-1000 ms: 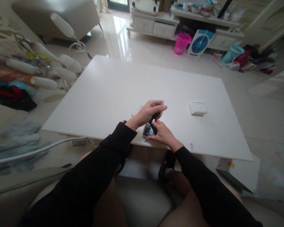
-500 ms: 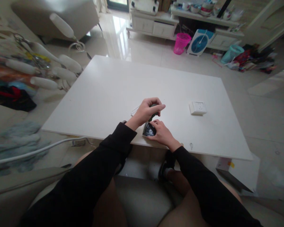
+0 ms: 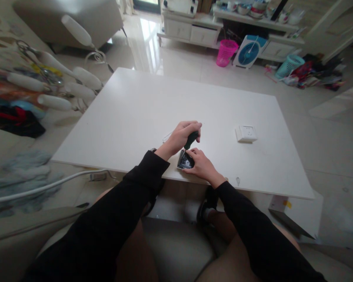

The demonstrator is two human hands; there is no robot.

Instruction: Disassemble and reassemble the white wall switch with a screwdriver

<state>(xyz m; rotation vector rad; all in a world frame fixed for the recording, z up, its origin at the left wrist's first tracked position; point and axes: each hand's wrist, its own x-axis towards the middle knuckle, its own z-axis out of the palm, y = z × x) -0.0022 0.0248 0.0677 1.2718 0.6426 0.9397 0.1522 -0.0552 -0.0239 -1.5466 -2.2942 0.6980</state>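
My left hand [image 3: 184,134] is closed around the dark handle of a screwdriver [image 3: 190,140], which points down. Its tip meets the upper edge of a small square socket panel [image 3: 186,160], dark on the face turned up, at the table's near edge. Gripping that panel from the right is my right hand [image 3: 202,164], thumb below and fingers along the top. Behind my left wrist, a white flat piece [image 3: 167,137] lies partly hidden. Farther right stands a white wall socket on its box [image 3: 246,133], apart from both hands.
The white table [image 3: 141,105] spreads out before me. A small pale piece [image 3: 238,181] lies near its front edge. A white lamp with several shades [image 3: 79,92] stands at the left. Beyond are a pink basket [image 3: 226,53] and a blue-white fan [image 3: 248,51].
My left hand has turned on the screwdriver: thumb and fingers have shifted, and more of the dark handle shows. My right hand and the socket panel have stayed in place.
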